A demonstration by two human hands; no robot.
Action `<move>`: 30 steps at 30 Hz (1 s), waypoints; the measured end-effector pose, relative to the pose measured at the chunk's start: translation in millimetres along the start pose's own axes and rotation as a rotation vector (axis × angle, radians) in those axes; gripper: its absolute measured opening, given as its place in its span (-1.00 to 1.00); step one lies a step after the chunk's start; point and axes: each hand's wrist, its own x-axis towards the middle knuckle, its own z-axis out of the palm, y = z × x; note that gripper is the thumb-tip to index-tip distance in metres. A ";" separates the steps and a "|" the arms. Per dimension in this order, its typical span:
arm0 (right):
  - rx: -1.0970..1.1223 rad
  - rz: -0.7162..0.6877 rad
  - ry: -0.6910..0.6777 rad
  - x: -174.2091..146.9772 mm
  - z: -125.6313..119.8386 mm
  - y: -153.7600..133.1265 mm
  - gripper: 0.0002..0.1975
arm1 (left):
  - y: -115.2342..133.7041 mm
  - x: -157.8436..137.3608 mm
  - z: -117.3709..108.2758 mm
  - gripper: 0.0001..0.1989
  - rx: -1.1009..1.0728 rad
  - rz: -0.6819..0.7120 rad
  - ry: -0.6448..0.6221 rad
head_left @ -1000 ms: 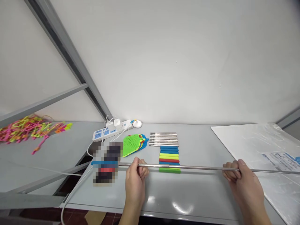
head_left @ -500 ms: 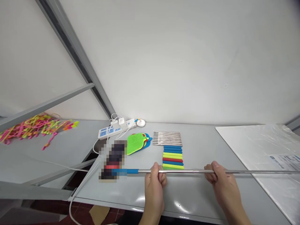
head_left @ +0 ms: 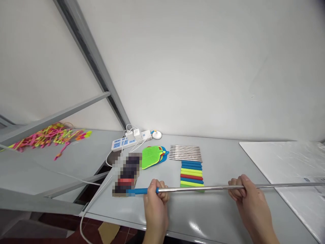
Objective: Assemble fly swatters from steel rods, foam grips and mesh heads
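Note:
A long telescopic metal rod [head_left: 198, 188] with a blue sleeve-like grip [head_left: 138, 191] at its left end stretches level above the table. My left hand [head_left: 156, 205] is closed around it where the grip meets the metal. Farther right, my right hand [head_left: 250, 203] pinches the thinner part of the rod, thumb on top. Just behind the rod lies a row of blue, yellow, red and green grips [head_left: 191, 173]. Beyond these are several silver rods [head_left: 185, 153] side by side. Green, red and blue fly swatter heads [head_left: 152, 157] are stacked to their left.
A power strip [head_left: 132, 140] with plugs and white cables stands near the wall, beside a white round object [head_left: 156, 135]. Left of the metal frame is a pile of pink and yellow bands [head_left: 48, 137]. A white wrapped panel [head_left: 286, 162] covers the table's right side.
My left hand has moved left along the rod, from the bare metal to the edge of the blue grip. My right hand stays closed on the rod. The view has shifted slightly.

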 end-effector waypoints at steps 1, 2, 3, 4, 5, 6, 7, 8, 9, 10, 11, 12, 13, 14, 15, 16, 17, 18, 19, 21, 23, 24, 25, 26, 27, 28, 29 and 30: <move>-0.005 0.008 -0.013 -3.1 8.4 4.4 -0.49 | -9.5 -4.3 2.3 -0.57 -0.010 -0.012 0.001; -0.008 0.013 -0.033 -7.2 17.6 9.8 -0.49 | -19.6 -8.8 5.0 -0.57 0.010 -0.044 -0.019; -0.029 0.026 -0.087 -11.8 26.8 15.3 -0.48 | -29.2 -13.2 7.7 -0.57 0.045 -0.064 -0.067; -0.041 0.030 -0.133 -16.2 35.2 20.0 -0.48 | -37.1 -16.8 10.4 -0.55 0.049 -0.045 -0.090; -0.038 0.026 -0.161 -19.6 42.1 23.2 -0.46 | -42.3 -19.1 12.6 -0.55 0.040 -0.027 -0.100; -0.065 0.015 -0.188 -21.6 46.7 24.3 -0.47 | -44.4 -19.6 14.1 -0.55 0.047 -0.005 -0.120; -0.097 -0.004 -0.201 -21.8 48.9 23.2 -0.51 | -43.1 -18.3 14.5 -0.56 0.046 0.007 -0.123; -0.113 -0.010 -0.217 -20.0 48.5 19.9 -0.57 | -38.7 -15.2 13.9 -0.56 0.043 0.008 -0.118; -0.109 -0.003 -0.234 -16.5 45.9 15.0 -0.62 | -32.0 -10.6 12.1 -0.56 0.036 0.005 -0.107; -0.066 0.017 -0.240 -11.5 41.5 9.2 -0.62 | -23.9 -5.2 9.5 -0.56 0.023 -0.004 -0.090; 0.007 0.045 -0.231 -5.7 36.0 3.0 -0.59 | -15.3 0.4 6.3 -0.56 0.006 -0.007 -0.073; 0.096 0.071 -0.197 0.5 30.1 -2.9 -0.56 | -7.3 5.7 2.9 -0.56 -0.007 -0.003 -0.066; 0.181 0.087 -0.142 6.5 24.6 -8.0 -0.55 | -0.7 10.2 -0.3 -0.56 -0.015 0.004 -0.065; 0.253 0.089 -0.081 11.7 20.2 -12.1 -0.58 | 4.2 13.5 -2.9 -0.56 -0.022 0.010 -0.070; 0.307 0.074 -0.020 15.6 17.6 -15.0 -0.62 | 7.1 15.5 -4.5 -0.56 -0.033 0.008 -0.079; 0.343 0.044 0.030 17.8 17.2 -16.7 -0.66 | 7.9 16.1 -4.8 -0.55 -0.053 0.004 -0.079; 0.364 0.004 0.063 18.1 19.4 -17.2 -0.67 | 6.7 15.4 -3.7 -0.55 -0.085 0.003 -0.069; 0.371 -0.042 0.078 16.3 23.9 -16.5 -0.66 | 3.9 13.4 -1.2 -0.56 -0.120 0.008 -0.051; 0.365 -0.082 0.074 12.6 30.7 -14.7 -0.64 | -0.3 10.5 2.6 -0.56 -0.153 0.015 -0.032; 0.332 -0.088 -0.005 0.8 48.2 -7.9 -0.59 | -11.5 2.6 12.7 -0.56 -0.183 0.014 -0.028; 0.308 0.026 -0.166 -13.2 65.5 1.6 -0.55 | -23.0 -5.0 23.1 -0.56 -0.159 -0.012 -0.080; 0.299 0.085 -0.236 -19.2 71.9 6.4 -0.52 | -27.5 -7.5 27.2 -0.55 -0.133 -0.021 -0.102; 0.283 0.118 -0.285 -23.7 75.8 10.6 -0.50 | -30.4 -8.8 29.9 -0.55 -0.111 -0.018 -0.114; 0.260 0.136 -0.325 -26.1 76.8 13.9 -0.49 | -31.5 -8.5 31.1 -0.55 -0.092 -0.018 -0.120; 0.239 0.138 -0.356 -26.1 75.0 15.8 -0.48 | -30.7 -6.8 30.6 -0.55 -0.080 -0.013 -0.117; 0.233 0.137 -0.375 -23.8 70.5 16.1 -0.45 | -28.2 -3.9 28.5 -0.55 -0.076 -0.009 -0.107; 0.247 0.139 -0.373 -19.2 63.7 14.7 -0.41 | -24.6 -0.1 25.2 -0.55 -0.077 -0.007 -0.091; 0.281 0.144 -0.337 -12.9 55.3 11.8 -0.35 | -20.2 4.1 20.9 -0.55 -0.084 0.000 -0.072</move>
